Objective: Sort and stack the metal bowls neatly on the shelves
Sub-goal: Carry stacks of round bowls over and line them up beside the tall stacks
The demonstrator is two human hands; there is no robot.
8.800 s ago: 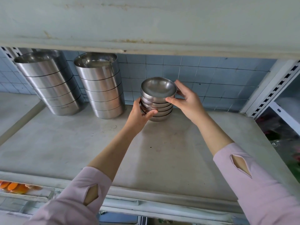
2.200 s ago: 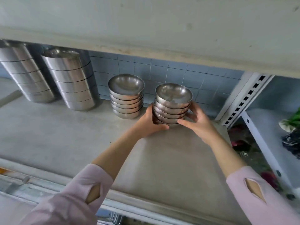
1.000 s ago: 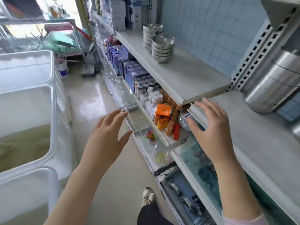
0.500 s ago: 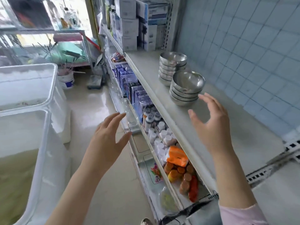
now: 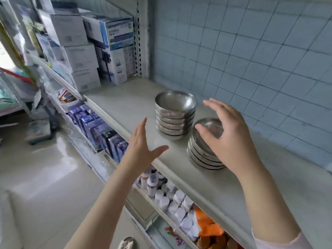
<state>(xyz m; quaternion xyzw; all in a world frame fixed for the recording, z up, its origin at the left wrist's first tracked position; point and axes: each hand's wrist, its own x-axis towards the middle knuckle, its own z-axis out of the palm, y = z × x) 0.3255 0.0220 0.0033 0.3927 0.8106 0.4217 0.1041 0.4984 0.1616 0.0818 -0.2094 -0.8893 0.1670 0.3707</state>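
Far beyond the left hand (image 5: 142,148): cardboard boxes (image 5: 80,51) on the shelf (image 5: 125,105) | left hand: fingers straight, thumb spread, holding nothing, at the shelf edge | between both hands, farther back: taller bowl stack (image 5: 175,115) | beneath the right hand (image 5: 228,137): nearer bowl stack (image 5: 203,151) | right hand: fingers splayed, loosely bent, empty; contact unclear

Two seconds earlier both hands had gripped a stack of bowls; they let go, and the view swung to another shelf (image 5: 125,105). In the last half second the right hand (image 5: 228,137) moved over the nearer stack of bowls (image 5: 201,155), fingers spread, and the left hand (image 5: 142,146) rose to the shelf edge near the farther stack (image 5: 175,115).
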